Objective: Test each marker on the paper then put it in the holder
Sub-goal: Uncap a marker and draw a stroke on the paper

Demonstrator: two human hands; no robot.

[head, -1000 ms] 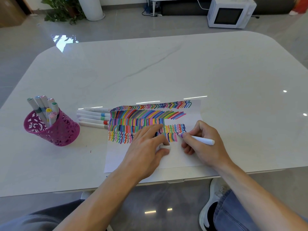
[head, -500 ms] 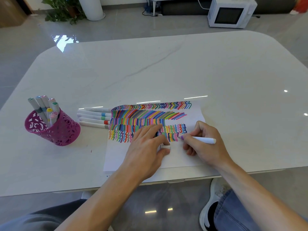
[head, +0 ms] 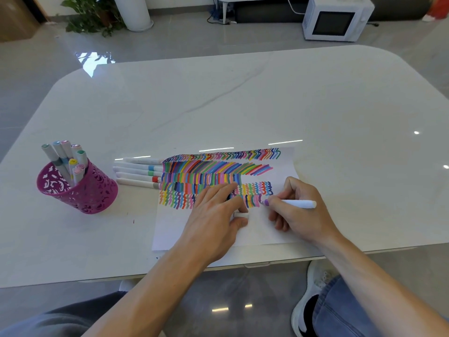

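Observation:
A white sheet of paper (head: 267, 229) covered with rows of coloured strokes lies near the table's front edge. My right hand (head: 300, 210) grips a white marker (head: 298, 203) with a purple tip, its tip touching the paper at the end of the lowest row. My left hand (head: 216, 222) presses flat on the paper and pinches the marker's white cap (head: 241, 215) between thumb and finger. A magenta cut-out holder (head: 80, 188) at the left holds several capped markers. Several more markers (head: 138, 172) lie side by side between the holder and the paper.
The white marble table (head: 243, 105) has rounded corners and its front edge runs just below the paper. On the floor beyond stand a white microwave (head: 336, 19), a potted plant (head: 92, 17) and a white cylinder. My knees and a shoe show under the table.
My right hand has shifted slightly to the right along the lowest row, adding purple strokes. My left hand has stayed on the paper with the cap.

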